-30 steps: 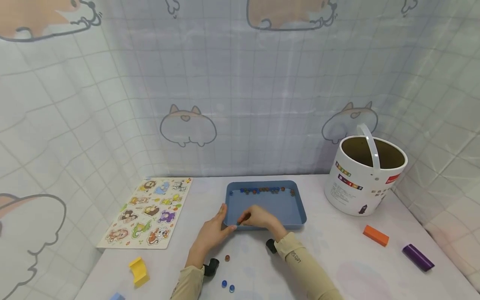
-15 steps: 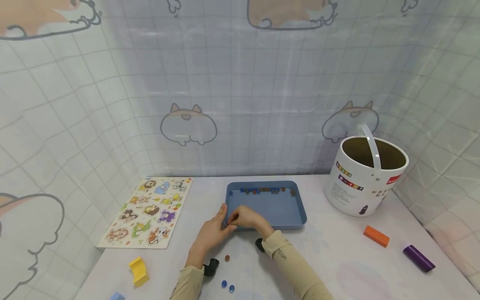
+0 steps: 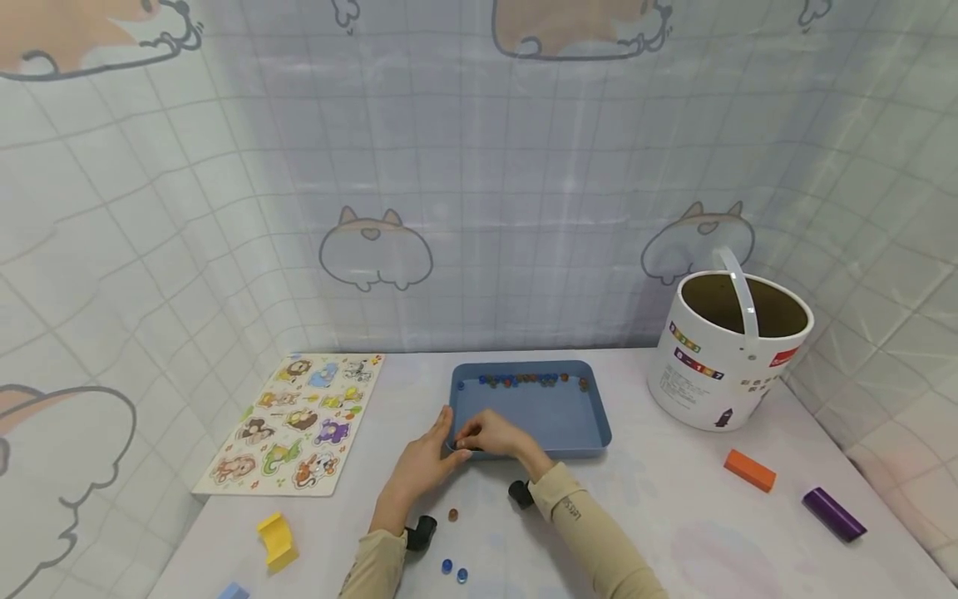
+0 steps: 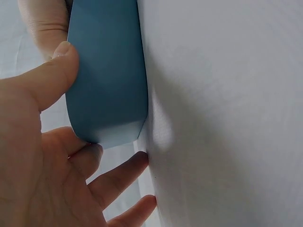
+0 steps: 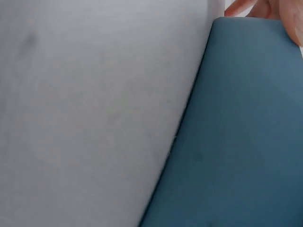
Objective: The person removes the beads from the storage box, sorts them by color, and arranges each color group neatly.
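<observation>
Tray (image 3: 546,424), blue and shallow, sits towards the back of a white counter (image 3: 659,499), as I see it remotely through the head camera. Inside it, a row of blue and brown beads (image 3: 525,379) lies along the far wall; that edge probably stops them rolling about. At the near left corner, a person's left grip (image 3: 425,462), a bare hand, holds the tray: thumb on the near wall, fingers bent against the left end. In my left wrist view, the outer fingertips touch the counter, which I take as bracing, so the tray does not slide.

The right grip (image 3: 500,434), also bare, reaches over the near wall into that same corner, fingers bent downward. I cannot tell whether they pinch a bead, because the fingertips hide it; my right wrist view mostly shows the tray's outer wall.

Between the forearms lie a brown bead (image 3: 452,515) and, closer to me, two blue beads (image 3: 446,566), within easy reach, I judge. An animal puzzle board (image 3: 299,424) rests to the left and a white bucket (image 3: 729,374) stands to the right, both well apart from the work.
</observation>
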Motion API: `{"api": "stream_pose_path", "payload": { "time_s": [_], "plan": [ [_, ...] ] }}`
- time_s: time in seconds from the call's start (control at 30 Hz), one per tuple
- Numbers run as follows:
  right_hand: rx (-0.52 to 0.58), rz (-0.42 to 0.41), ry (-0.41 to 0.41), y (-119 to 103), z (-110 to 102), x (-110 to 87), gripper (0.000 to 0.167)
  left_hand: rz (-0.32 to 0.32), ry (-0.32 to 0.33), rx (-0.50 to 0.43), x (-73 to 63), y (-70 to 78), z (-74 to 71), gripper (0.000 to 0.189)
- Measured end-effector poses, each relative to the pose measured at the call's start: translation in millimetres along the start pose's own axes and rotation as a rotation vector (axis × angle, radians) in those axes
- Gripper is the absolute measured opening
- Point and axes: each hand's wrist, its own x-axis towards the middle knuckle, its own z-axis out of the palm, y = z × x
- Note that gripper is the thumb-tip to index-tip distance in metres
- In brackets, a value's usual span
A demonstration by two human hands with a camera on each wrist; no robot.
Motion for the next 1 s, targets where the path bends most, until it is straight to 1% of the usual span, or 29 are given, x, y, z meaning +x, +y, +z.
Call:
{"api": "stream_pose_path", "payload": {
  "time_s": [0.13,0.3,0.47,0.63,0.77,1.0],
  "plan": [
    [-0.034,-0.008,0.002,2.3,1.0,1.7,0.017,0.003,-0.002,-0.009,0.3,1.1,-0.1,0.085],
    [0.028,-0.002,0.042,2.1,-2.9,-4.1,0.020,-0.006,-0.008,-0.010,1.6,2.1,1.3,0.085],
    [0.086,-0.018,0.109,0.7,-13.6,-19.2,0.026,-0.020,-0.013,-0.008,2.7,3.2,2.0,0.085],
    [0.151,-0.031,0.136,-1.0,-20.3,-39.8,0.028,-0.035,-0.002,-0.008,2.8,3.2,0.2,0.084],
    [0.174,-0.045,0.143,-1.9,-16.4,-55.4,0.025,-0.030,0.002,-0.004,2.3,2.4,-0.1,0.085],
    [0.239,-0.116,0.127,-3.2,1.3,-74.0,0.024,-0.033,0.002,-0.004,0.6,1.5,0.4,0.086]
  ]
}}
